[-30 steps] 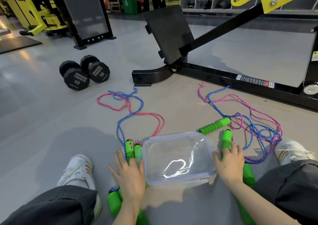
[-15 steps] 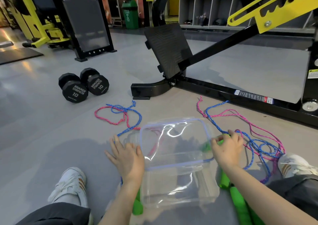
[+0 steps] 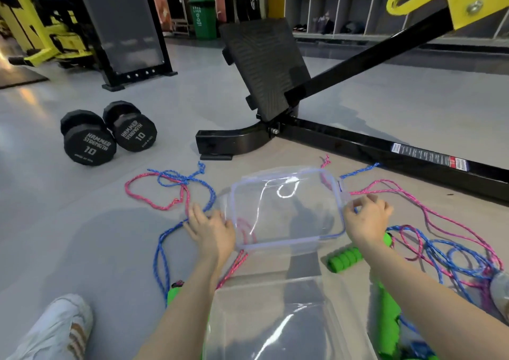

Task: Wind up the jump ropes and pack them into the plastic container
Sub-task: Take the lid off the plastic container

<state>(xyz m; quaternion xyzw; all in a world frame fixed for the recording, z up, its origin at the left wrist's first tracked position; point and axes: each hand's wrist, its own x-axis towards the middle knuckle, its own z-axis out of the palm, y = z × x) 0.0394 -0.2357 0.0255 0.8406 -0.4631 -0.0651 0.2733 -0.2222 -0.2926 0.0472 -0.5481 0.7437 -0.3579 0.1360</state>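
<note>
A clear plastic lid (image 3: 286, 208) with a bluish rim hangs above the floor between my hands. My left hand (image 3: 212, 231) holds its left edge with the fingers spread along it. My right hand (image 3: 367, 220) pinches its right edge with curled fingers. The open clear container (image 3: 289, 321) stands on the floor below, between my forearms. Pink and blue jump ropes lie loose on both sides: one tangle at the left (image 3: 170, 188), a bigger one at the right (image 3: 446, 249). Green foam handles lie by my right forearm (image 3: 345, 259) and near my left forearm (image 3: 173, 295).
Two black 10 dumbbells (image 3: 107, 135) sit on the grey floor at the left. A black gym machine frame with a foot plate (image 3: 264, 67) and a long floor bar (image 3: 385, 150) crosses ahead. My white shoes (image 3: 55, 329) frame the lower corners.
Both hands have lifted the lid off the container and carried it forward and up. The container now stands open below, and the view has tilted upward.
</note>
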